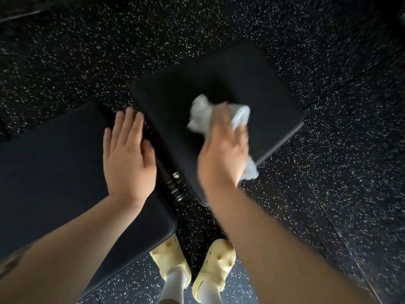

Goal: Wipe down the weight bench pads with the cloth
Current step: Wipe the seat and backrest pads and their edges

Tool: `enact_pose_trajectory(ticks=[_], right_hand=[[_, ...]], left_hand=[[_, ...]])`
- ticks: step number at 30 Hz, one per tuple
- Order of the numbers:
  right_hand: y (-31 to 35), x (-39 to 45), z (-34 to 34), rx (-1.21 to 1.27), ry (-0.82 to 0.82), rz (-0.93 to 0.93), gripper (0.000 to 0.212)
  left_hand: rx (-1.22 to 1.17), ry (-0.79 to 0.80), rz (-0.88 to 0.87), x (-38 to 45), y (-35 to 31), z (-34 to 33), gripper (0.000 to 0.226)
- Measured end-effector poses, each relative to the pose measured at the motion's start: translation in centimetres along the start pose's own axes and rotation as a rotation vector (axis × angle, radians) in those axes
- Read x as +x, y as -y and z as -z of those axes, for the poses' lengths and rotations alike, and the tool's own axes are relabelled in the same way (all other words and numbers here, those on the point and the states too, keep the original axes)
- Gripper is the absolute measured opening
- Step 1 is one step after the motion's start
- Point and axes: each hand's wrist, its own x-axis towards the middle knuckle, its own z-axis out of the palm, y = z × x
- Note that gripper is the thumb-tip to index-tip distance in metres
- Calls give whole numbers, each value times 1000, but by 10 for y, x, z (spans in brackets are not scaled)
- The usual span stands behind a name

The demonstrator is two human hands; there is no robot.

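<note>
Currently, right hand grip clamped on cloth, cloth's long axis 10-to-4 o'clock on seat pad, left hand flat, fingers apart, on back pad.

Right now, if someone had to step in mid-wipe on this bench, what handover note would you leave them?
Left hand: open, fingers straight, resting flat on the near end of the long pad, beside the gap.
Right hand: pressing the white cloth onto the smaller pad; the hand is motion-blurred, so its grip cannot be judged.
Between the pads, the black frame hardware shows in the gap.
Done: cannot tell which areas are already wiped; no marks show on either pad.
Left: finish the smaller pad out to its edges, then cover the long pad if it has not been done.
</note>
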Motion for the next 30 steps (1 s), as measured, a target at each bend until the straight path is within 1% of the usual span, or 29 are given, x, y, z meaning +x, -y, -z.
enact_pose_trajectory(ticks=[2, 4, 6, 7, 8, 9, 10, 13, 14, 15, 16, 17, 18, 20, 21, 22, 23, 24, 26, 28, 30], right_hand=[[-1, -47, 4, -139, 238, 266, 71], [-26, -54, 20, -148, 443, 520, 72], [-50, -30, 39, -182, 519, 725, 70], [-55, -16, 46, -224, 537, 802, 71], [-58, 1, 49, -264, 528, 835, 72], [-54, 19, 50, -288, 492, 797, 74], [-43, 38, 48, -277, 442, 688, 74], [10, 76, 11, -230, 279, 143, 69], [31, 78, -1, -214, 216, 16, 66], [48, 70, -13, -185, 167, -47, 65], [61, 56, -20, -156, 145, -54, 64], [66, 35, -23, -145, 166, 21, 64], [65, 12, -21, -170, 222, 157, 65], [43, -19, -4, -251, 397, 533, 67], [26, -21, 6, -272, 481, 673, 66], [8, -15, 18, -289, 519, 752, 65], [-8, -3, 26, -316, 517, 742, 64], [-16, 16, 33, -351, 496, 683, 67], [-12, 58, 30, -446, 450, 527, 77], [19, 94, 7, -449, 372, 309, 75], [62, 113, -22, -359, 277, 41, 70]], left_hand=[[95, 71, 16, -7, 13, 7, 57], [188, 146, -35, -10, 24, 14, 61], [246, 181, -53, -10, 30, 18, 65], [268, 180, -42, -10, 31, 18, 66], [289, 173, -27, -11, 31, 18, 67], [307, 162, -15, -11, 30, 17, 68], [317, 151, -7, -10, 29, 16, 69], [329, 154, 33, -11, 28, 15, 72], [331, 156, 41, -11, 29, 15, 72], [334, 159, 47, -11, 29, 16, 72], [336, 162, 50, -11, 28, 16, 73], [332, 162, 48, -10, 28, 17, 73], [322, 160, 43, -9, 28, 17, 73], [301, 160, 34, -9, 30, 17, 72], [294, 162, 33, -9, 30, 18, 72], [288, 163, 34, -9, 30, 18, 72], [285, 166, 34, -9, 30, 19, 71], [284, 171, 33, -9, 29, 19, 71], [288, 175, 27, -8, 30, 19, 70], [298, 187, 23, -9, 30, 19, 70], [303, 189, 31, -9, 30, 19, 70]])
